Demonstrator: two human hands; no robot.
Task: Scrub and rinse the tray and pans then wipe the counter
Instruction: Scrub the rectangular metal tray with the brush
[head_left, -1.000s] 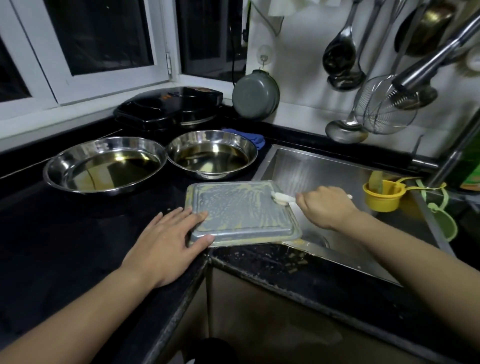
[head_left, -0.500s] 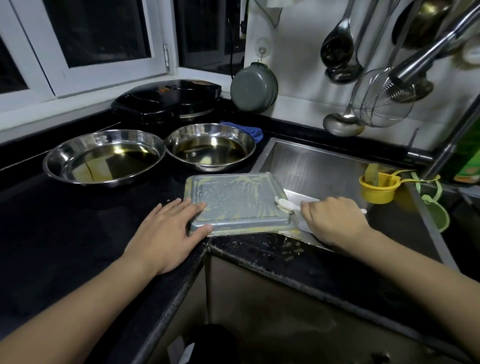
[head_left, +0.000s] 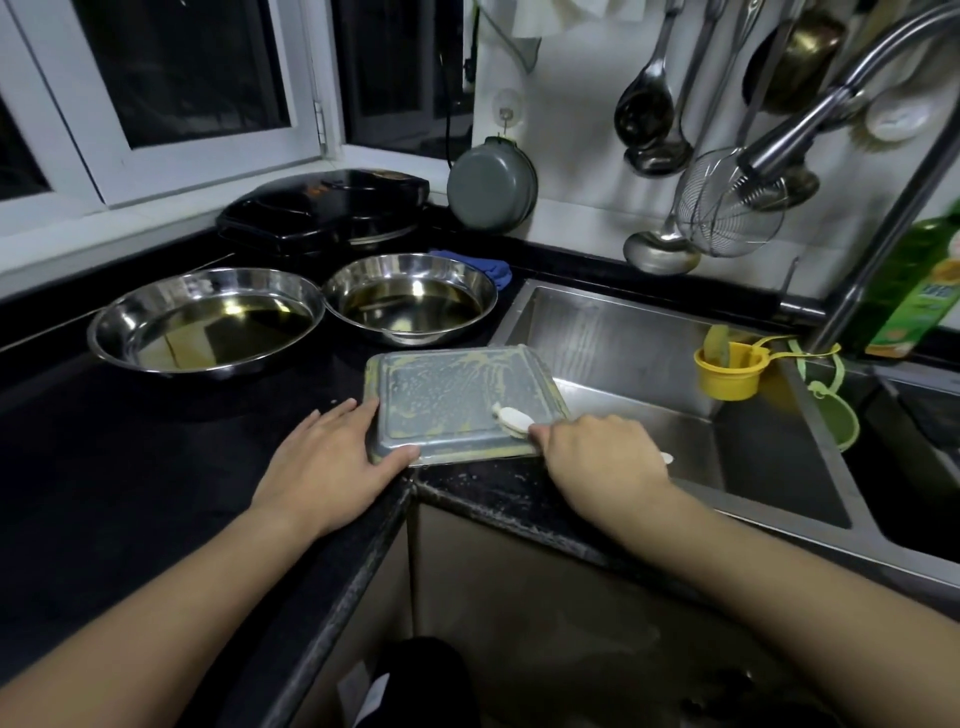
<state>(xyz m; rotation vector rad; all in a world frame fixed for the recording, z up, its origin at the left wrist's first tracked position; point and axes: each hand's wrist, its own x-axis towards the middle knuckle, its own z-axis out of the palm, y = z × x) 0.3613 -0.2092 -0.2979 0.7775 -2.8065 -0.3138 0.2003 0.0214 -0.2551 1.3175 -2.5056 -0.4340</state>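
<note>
A square grey tray (head_left: 447, 400), smeared with yellowish batter, lies half on the black counter (head_left: 130, 467) and half over the sink's near left corner. My left hand (head_left: 332, 462) lies against its near left corner, fingers straight along the left edge and thumb pressed to the front rim. My right hand (head_left: 602, 462) grips a white scraper (head_left: 511, 418) whose tip rests on the tray's near right part. Two round steel pans stand behind the tray, a larger one (head_left: 205, 322) on the left and a smaller one (head_left: 410, 299) on the right, both with oily liquid.
The steel sink (head_left: 649, 374) holds a yellow cup (head_left: 727, 371) and a green strainer (head_left: 836, 415). Above it arches the faucet (head_left: 831, 114). Ladles and a wire skimmer (head_left: 727, 208) hang on the wall. A black electric griddle (head_left: 327, 210), a grey pot (head_left: 491, 187), a blue cloth (head_left: 493, 270) and a green bottle (head_left: 914, 291) stand behind.
My right hand has drawn the scraper from the tray's far right edge toward its near right corner. The left hand and tray have stayed put.
</note>
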